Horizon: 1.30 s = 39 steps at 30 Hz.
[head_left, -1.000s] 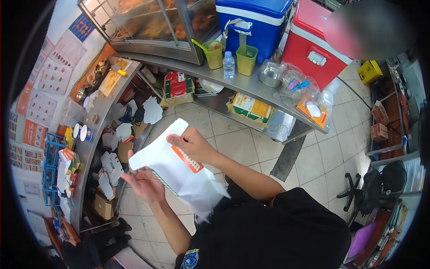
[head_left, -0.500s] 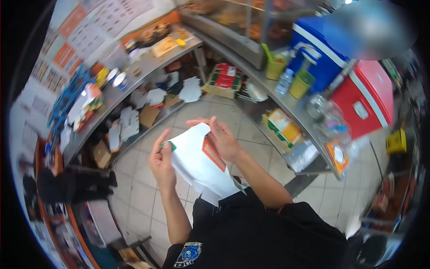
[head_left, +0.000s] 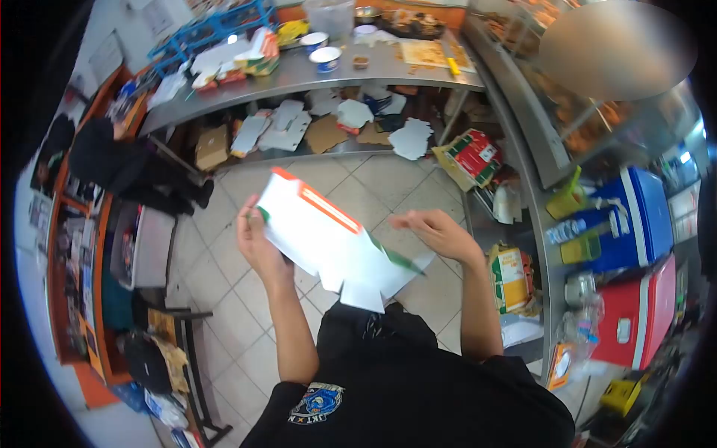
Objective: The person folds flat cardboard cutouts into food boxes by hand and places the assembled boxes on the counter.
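Observation:
A white cardboard sheet [head_left: 321, 243] with an orange printed strip and green edges is held in front of my body, its cut flaps pointing toward me. My left hand [head_left: 261, 239] grips its left edge, thumb near a green patch. To the right of the sheet is my right hand [head_left: 441, 235], apart from it, with the fingers stretched toward the sheet and nothing in them. Part of the sheet's right end is folded and shows green.
A steel counter [head_left: 246, 88] ahead bears tubs, a tray and cartons, with cardboard pieces on its lower shelf. At the right stand a blue cooler [head_left: 646, 216] and a red cooler [head_left: 635, 313]. A person in dark clothes [head_left: 123, 160] stands at the left.
The view has swung left, bringing the counter in front. The sheet has opened out flatter. My right hand has let go of it and moved right; my left hand still holds its edge.

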Tool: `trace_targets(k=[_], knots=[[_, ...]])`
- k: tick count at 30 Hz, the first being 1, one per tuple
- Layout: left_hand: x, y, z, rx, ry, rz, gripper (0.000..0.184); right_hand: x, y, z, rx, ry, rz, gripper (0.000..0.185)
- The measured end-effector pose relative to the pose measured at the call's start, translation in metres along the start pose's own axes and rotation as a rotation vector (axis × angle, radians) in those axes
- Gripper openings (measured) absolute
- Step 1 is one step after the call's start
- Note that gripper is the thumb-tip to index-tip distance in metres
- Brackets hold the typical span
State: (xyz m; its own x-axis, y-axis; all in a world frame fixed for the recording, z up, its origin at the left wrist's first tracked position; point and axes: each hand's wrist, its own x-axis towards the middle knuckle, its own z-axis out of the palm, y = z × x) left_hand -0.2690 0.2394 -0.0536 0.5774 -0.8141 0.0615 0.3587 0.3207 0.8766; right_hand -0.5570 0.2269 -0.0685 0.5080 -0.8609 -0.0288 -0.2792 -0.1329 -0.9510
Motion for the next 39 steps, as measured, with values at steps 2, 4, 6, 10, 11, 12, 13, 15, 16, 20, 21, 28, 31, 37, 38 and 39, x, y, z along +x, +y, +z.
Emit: trace_targets(k=[2,4,6,10,11,12,13,15,16,20,21,28,31,37,38,39], knots=[[0.035,0.01,-0.027,-0.039,0.14,0.031,0.024,0.007,0.018,0.011,0.318,-0.171,0.185,0.049],[0.065,0.017,-0.047,-0.015,0.249,0.091,0.023,0.022,0.036,0.039,0.715,-0.317,0.295,0.052],[0.091,0.015,-0.066,0.004,0.296,0.128,0.023,0.036,0.045,0.068,1.21,-0.434,0.338,0.058],[0.127,0.014,-0.098,0.004,0.344,0.151,0.022,0.071,0.018,0.119,1.161,-0.309,0.43,0.063],[0.136,0.017,-0.106,0.049,0.359,0.174,0.022,0.082,0.022,0.13,1.276,-0.356,0.493,0.065],[0.145,0.02,-0.112,0.093,0.375,0.202,0.022,0.094,0.024,0.137,1.387,-0.406,0.556,0.068],[0.154,0.025,-0.119,0.137,0.396,0.234,0.022,0.106,0.022,0.143,1.266,-0.473,0.483,0.07],[0.163,0.033,-0.129,0.127,0.44,0.261,0.022,0.126,0.0,0.148,1.033,-0.615,0.335,0.075],[0.166,0.039,-0.136,0.123,0.465,0.272,0.022,0.136,-0.01,0.156,1.014,-0.59,0.393,0.074],[0.172,0.06,-0.159,0.066,0.519,0.196,0.025,0.172,-0.003,0.162,0.53,-0.674,0.302,0.052],[0.173,0.065,-0.165,0.031,0.538,0.165,0.026,0.18,-0.006,0.158,0.456,-0.671,0.278,0.046],[0.139,0.037,-0.2,-0.214,0.38,-0.23,0.075,0.233,-0.009,0.136,0.59,-0.627,0.35,0.036],[0.077,-0.005,-0.166,-0.236,0.079,-0.481,0.06,0.251,-0.012,0.134,0.67,-0.479,0.317,0.034],[0.061,-0.044,-0.083,-0.583,0.135,-0.331,0.033,0.26,-0.005,0.128,0.816,-0.442,0.372,0.032],[0.06,-0.045,-0.073,-0.67,0.131,-0.337,0.033,0.26,-0.003,0.126,0.8,-0.446,0.365,0.033],[0.058,-0.045,-0.061,-0.755,0.128,-0.345,0.033,0.26,0.0,0.125,0.787,-0.448,0.36,0.036]])
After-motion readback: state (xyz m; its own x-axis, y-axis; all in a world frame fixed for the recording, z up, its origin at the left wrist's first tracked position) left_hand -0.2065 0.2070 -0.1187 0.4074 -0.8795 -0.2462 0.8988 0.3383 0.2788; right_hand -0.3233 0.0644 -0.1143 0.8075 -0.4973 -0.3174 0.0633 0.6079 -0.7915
